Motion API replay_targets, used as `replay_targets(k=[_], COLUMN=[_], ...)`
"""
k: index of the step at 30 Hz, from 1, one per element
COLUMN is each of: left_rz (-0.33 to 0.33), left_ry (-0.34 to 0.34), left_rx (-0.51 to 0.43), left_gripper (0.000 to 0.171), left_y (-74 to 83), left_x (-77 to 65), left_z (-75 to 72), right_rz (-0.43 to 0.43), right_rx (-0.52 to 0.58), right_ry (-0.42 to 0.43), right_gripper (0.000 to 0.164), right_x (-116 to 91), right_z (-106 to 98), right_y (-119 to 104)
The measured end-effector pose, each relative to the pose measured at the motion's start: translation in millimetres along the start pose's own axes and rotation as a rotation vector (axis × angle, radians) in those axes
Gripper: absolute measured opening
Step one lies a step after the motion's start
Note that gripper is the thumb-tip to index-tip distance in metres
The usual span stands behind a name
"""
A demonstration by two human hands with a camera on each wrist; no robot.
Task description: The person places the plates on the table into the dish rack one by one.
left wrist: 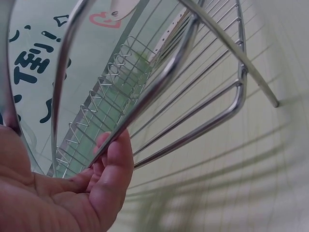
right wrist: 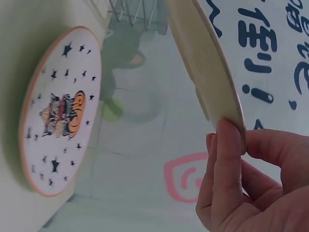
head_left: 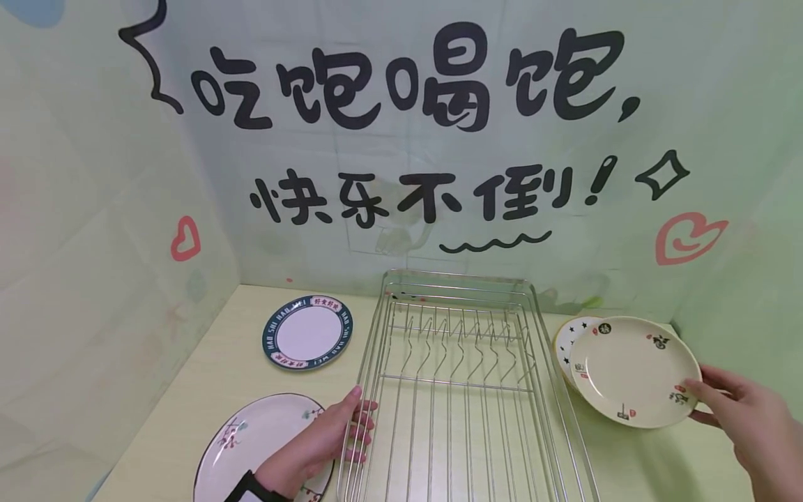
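A metal wire dish rack (head_left: 456, 383) stands in the middle of the table. My left hand (head_left: 326, 432) grips its left side rail, and the left wrist view shows the fingers (left wrist: 113, 166) curled about the wire. To the right of the rack, my right hand (head_left: 746, 411) pinches a cream plate (head_left: 633, 369) by its right edge, thumb on the upper face and fingers beneath. The cream plate is raised and tilted, with small dark and red motifs around its rim. Below it on the table lies a white plate with stars and an orange rim (right wrist: 60, 159), partly covered in the head view.
A blue-rimmed plate (head_left: 307, 333) with lettering lies at the back left. In front of it is a larger white plate (head_left: 251, 446) with flower sprigs and a dark rim, partly behind my left forearm. A printed cloth backdrop (head_left: 408, 237) borders the table at the back and sides.
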State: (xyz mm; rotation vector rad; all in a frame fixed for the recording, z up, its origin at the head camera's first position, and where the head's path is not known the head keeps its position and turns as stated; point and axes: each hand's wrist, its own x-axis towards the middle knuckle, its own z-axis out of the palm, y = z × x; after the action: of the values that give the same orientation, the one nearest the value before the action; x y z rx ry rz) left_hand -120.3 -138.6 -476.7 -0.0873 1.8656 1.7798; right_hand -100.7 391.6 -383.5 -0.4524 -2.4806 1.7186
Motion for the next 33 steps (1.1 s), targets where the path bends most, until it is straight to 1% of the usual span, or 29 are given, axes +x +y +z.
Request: replay_targets(k=[2, 3, 7, 10, 13, 15, 16, 19, 22, 25, 29, 31, 33], left_rz=[0.003, 0.006, 0.011, 0.003, 0.002, 0.003, 0.004, 0.007, 0.007, 0.005, 0.004, 0.005, 0.003], left_ry=[-0.002, -0.004, -0.004, 0.01, 0.016, 0.012, 0.008, 0.006, 0.01, 0.014, 0.014, 0.015, 0.017], left_rx=[0.001, 0.002, 0.003, 0.007, 0.012, 0.013, 0.013, 0.013, 0.016, 0.021, 0.014, 0.01, 0.011], left_gripper=[0.079, 0.078, 0.081, 0.082, 0.08, 0.078, 0.078, 0.077, 0.079, 0.08, 0.077, 0.078, 0.083], left_y=[0.1, 0.1, -0.6, -0.4, 0.8, 1.6, 1.8, 2.2, 2.3, 2.1, 1.3, 0.8, 0.6], left_x=[0.0, -0.1, -0.6, -0.4, 0.5, 1.2, 1.4, 1.7, 1.7, 1.0, -0.1, -0.3, -0.3], left_z=[0.5, 0.8, 0.3, -1.0, -1.5, -1.2, -0.9, 0.0, 1.0, 1.9, 3.1, 3.5, 3.7], right_rz=[-0.068, -0.099, -0.175, -0.196, -0.215, -0.217, -0.22, -0.223, -0.232, -0.258, -0.322, -0.35, -0.366], right_rx=[0.027, 0.02, -0.076, -0.114, -0.137, -0.152, -0.173, -0.25, -0.341, -0.442, -0.576, -0.633, -0.679], right_ry=[-0.014, -0.026, -0.03, -0.023, -0.012, -0.004, 0.003, 0.008, 0.015, 0.011, -0.011, -0.021, -0.032], right_gripper=[0.029, 0.033, 0.032, 0.027, 0.022, 0.024, 0.031, 0.049, 0.053, 0.048, 0.041, 0.038, 0.036], right_x=[4, 6, 15, 21, 23, 25, 25, 28, 29, 30, 30, 31, 33], right_z=[2, 3, 10, 16, 20, 21, 23, 27, 31, 37, 47, 53, 59], right_y=[-9, -14, -34, -47, -58, -64, -67, -76, -85, -94, -110, -118, -127])
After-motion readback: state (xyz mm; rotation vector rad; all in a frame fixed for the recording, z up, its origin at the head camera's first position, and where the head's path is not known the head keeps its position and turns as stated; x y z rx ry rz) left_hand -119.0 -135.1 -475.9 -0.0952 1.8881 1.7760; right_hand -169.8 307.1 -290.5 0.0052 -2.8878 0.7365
